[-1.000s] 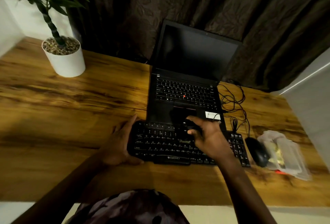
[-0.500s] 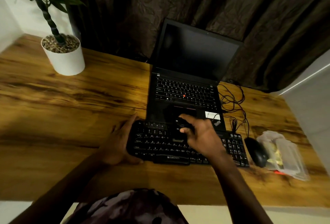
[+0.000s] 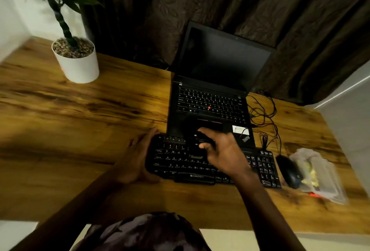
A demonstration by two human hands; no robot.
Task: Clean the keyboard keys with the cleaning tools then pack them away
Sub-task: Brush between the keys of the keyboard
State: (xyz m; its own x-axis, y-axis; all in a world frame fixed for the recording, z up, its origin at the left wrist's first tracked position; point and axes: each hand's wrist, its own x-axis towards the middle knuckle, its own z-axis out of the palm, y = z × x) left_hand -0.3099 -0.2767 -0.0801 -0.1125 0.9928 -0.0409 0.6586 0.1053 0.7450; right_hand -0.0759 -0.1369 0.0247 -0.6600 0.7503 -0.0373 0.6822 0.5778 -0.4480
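The black keyboard lay on the wooden table, close up against the front edge of an open laptop whose screen was dark. The person's left hand rested against the keyboard's left end, with the fingers fairly straight along that edge and the thumb at the near corner, bracing rather than clutching. The right hand hung over the middle of the keys, thumb and forefinger pinched round a small dark cleaning tool. The tool sat over the top rows, but it was too dim and blurred for me to tell its shape or whether it touched the keys. To the right of the number pad a black mouse sat just beside the keyboard, and beyond it, touching or nearly so, lay a clear plastic case with something yellowish inside and a bit of red at its near edge. A tangle of black cables trailed by the laptop's right side. Far off at the left back corner stood a white plant pot, with a dark curtain behind everything.
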